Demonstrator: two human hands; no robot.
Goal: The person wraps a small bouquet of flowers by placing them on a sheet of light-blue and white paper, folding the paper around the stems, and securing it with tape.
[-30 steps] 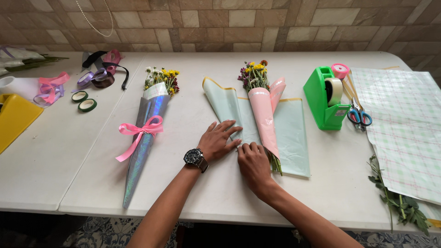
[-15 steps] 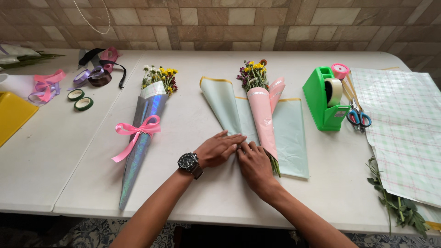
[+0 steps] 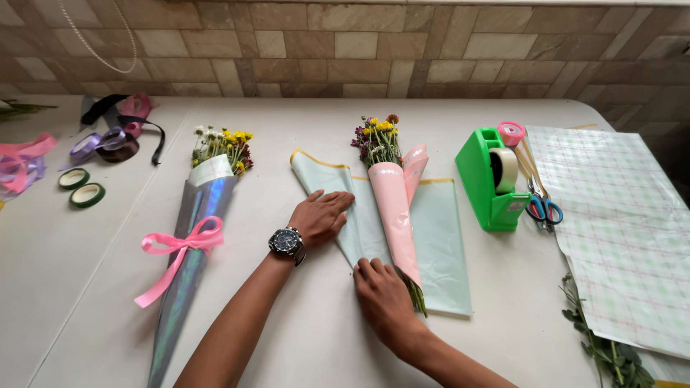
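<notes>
head view, looking down on a white table against a tiled wall. the left hand, wristwatch on that wrist, lies flat and spread, palm down, fingers pressing the left flap of a pale mint wrapping sheet with a yellow edge. the right hand sits lower, fingers curled loosely, resting on the sheet's bottom fold just beside the green stems; it grips nothing that i can see, only presses. on the middle of that sheet lies a small bouquet in a pink paper cone, yellow and dark red flowers pointing to the wall, stems poking out by the right hand.

left of the hands, well apart, a finished bouquet in a silvery iridescent cone tied with a pink ribbon bow. further left, two green tape rolls and loose ribbons in purple, pink and black. right of the sheet, a green tape dispenser, blue-handled scissors just beside it, then a checked wrapping sheet, with leafy green stems by its lower edge.
</notes>
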